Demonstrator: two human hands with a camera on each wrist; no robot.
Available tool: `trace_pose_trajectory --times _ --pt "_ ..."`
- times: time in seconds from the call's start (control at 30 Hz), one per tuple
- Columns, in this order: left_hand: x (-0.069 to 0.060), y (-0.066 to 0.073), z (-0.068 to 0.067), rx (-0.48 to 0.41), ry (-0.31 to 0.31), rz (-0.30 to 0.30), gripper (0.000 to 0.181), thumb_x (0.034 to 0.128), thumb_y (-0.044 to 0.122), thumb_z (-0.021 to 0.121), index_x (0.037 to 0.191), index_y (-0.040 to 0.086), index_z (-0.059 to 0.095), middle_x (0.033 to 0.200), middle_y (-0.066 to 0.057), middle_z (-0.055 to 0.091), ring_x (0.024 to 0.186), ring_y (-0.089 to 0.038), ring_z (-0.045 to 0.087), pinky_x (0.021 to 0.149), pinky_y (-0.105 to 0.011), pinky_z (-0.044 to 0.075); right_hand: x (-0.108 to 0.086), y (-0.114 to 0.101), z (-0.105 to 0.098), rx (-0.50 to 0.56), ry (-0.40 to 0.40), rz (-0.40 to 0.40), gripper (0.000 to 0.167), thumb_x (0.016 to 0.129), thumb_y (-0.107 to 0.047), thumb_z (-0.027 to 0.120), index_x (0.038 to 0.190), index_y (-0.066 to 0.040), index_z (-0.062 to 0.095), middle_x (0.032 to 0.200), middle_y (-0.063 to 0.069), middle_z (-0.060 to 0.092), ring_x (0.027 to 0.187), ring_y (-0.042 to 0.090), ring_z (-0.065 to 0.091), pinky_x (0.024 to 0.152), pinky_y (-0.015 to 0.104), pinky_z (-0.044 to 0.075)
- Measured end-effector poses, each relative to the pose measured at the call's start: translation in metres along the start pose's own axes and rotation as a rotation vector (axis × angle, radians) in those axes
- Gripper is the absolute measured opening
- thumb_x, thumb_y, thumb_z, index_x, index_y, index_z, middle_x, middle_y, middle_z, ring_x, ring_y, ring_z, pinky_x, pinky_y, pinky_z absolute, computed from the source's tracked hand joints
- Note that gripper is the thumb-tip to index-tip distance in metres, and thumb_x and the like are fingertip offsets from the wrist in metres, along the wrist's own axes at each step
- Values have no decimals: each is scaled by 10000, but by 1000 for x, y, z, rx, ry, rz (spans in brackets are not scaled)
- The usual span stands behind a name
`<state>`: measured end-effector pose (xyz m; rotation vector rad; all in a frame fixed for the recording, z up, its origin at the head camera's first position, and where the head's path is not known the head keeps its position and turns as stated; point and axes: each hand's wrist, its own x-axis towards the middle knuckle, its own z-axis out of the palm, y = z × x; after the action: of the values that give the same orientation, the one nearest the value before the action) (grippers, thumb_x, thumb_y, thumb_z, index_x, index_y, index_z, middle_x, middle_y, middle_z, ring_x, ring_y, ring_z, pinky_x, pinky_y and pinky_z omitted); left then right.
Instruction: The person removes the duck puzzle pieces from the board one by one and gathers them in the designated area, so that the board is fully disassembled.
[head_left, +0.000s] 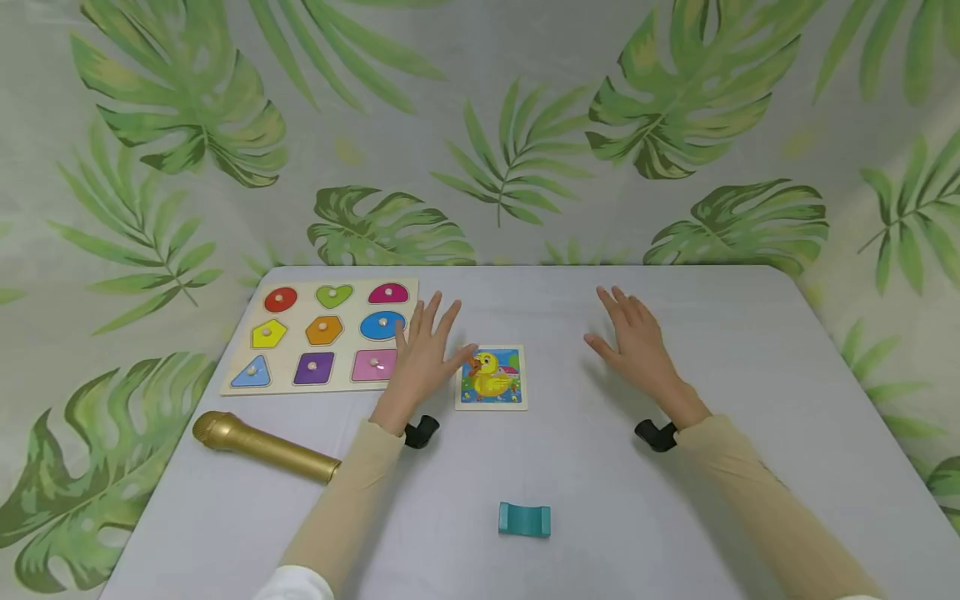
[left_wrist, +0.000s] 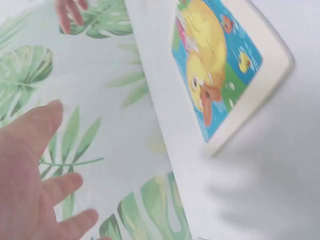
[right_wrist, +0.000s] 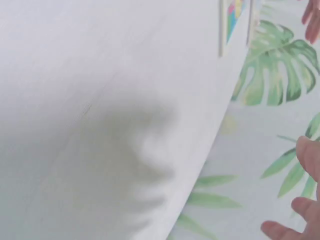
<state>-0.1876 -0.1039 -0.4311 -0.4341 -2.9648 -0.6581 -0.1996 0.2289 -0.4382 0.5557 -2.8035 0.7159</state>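
Observation:
My left hand (head_left: 422, 360) is held with fingers spread between the shape board (head_left: 285, 363) and the duck picture puzzle (head_left: 491, 379), overlapping the board's right edge in the head view. It holds nothing. In the left wrist view the same hand (left_wrist: 30, 175) shows beside the tilted-looking duck puzzle (left_wrist: 206, 55), apart from it. My right hand (head_left: 637, 346) hovers over the right half of the table, fingers extended and holding nothing. Its fingers (right_wrist: 310, 155) show at the right of the right wrist view, with a shadow on the cloth.
A gold microphone (head_left: 270, 447) lies at the left, its lower end meeting my left sleeve in the head view. A small teal curved block (head_left: 524, 520) sits near the front middle. The white table (head_left: 600, 500) backs onto a leaf-patterned cloth (head_left: 525, 50).

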Motion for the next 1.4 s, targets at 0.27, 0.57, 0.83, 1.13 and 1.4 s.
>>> trace_pose_trajectory --times 0.27,0.57,0.83,1.13,1.4 --pt "-27 5 11 -145 -147 109 601 938 287 626 1443 48 405 1509 -168 303 1369 -362 279 1074 -580 232 19 -32 30 248 -113 -63 640 941 -191 626 1476 -29 315 1454 202 371 1292 384 371 1054 540 285" --pt "-48 3 33 -161 -258 121 506 946 280 612 1359 5 512 1451 -167 395 1335 -353 330 1039 -585 284 32 -65 77 415 -270 -138 506 912 -45 636 1375 15 443 1300 206 530 1105 340 546 905 446 470" --pt "-52 3 38 -104 -224 175 503 942 277 618 1348 -3 518 1432 -179 410 1310 -353 360 1038 -584 281 50 -84 94 391 -363 -69 428 904 -27 629 1318 -23 525 1209 132 599 1064 261 562 925 376 463" --pt "-53 6 41 -91 -185 189 489 920 243 652 1320 -13 535 1388 -197 445 1274 -378 389 1037 -566 294 63 -101 105 251 -386 -68 329 879 -16 643 1206 -3 613 1138 94 621 1017 227 561 927 355 453" --pt "-52 9 41 -63 -182 187 498 912 223 662 1325 -20 526 1370 -207 456 1253 -389 407 1028 -548 318 65 -112 105 115 -392 -70 292 883 -39 655 1172 -5 636 1094 86 590 1024 225 552 947 351 447"
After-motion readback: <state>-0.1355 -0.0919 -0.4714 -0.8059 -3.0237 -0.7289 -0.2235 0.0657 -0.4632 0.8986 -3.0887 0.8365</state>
